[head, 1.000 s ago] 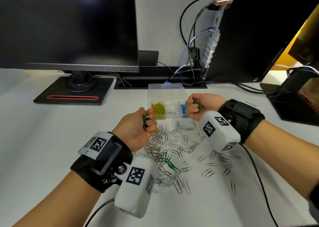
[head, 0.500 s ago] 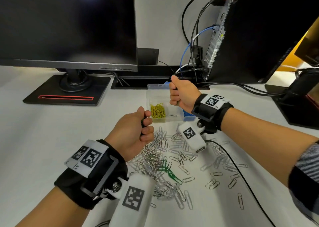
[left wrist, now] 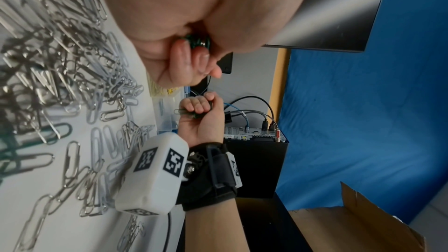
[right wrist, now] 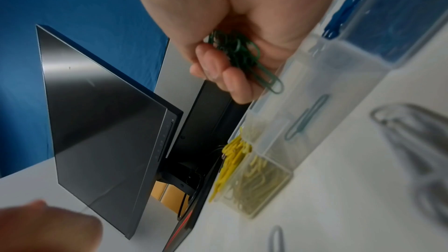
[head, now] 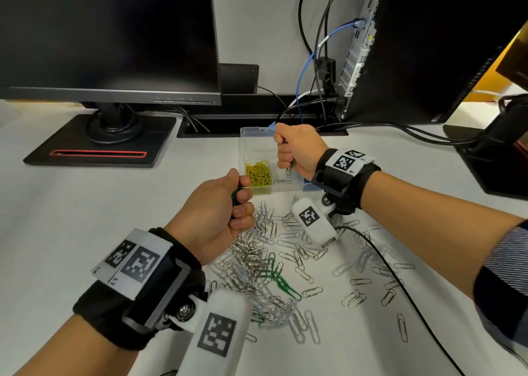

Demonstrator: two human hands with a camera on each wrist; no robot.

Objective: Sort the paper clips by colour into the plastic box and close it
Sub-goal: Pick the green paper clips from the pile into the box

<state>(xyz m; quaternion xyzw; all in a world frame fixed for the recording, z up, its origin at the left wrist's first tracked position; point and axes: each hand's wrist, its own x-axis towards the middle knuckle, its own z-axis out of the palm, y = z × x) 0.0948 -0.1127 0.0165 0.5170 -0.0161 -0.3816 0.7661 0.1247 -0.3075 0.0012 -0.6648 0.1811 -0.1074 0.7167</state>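
Observation:
A clear plastic box (head: 245,150) with compartments stands open on the white desk; one near compartment holds yellow clips (head: 258,174), another blue clips (right wrist: 344,14). My right hand (head: 288,154) hovers over the box's middle, fist curled round a bunch of green clips (right wrist: 238,53). Left of the box's near corner, my left hand (head: 238,201) grips more green clips (left wrist: 197,41). A heap of silver clips (head: 251,258) with a few green clips (head: 281,282) lies nearer me, under both wrists.
A monitor (head: 108,38) on a black stand (head: 100,144) is at back left. A computer case (head: 423,47) with cables (head: 317,61) stands behind the box. A black cable (head: 400,284) crosses the desk on the right among scattered silver clips.
My right hand carried its green clips from the box's right front forward and over the box. My left hand, holding its clips, stayed beside the box's near left corner.

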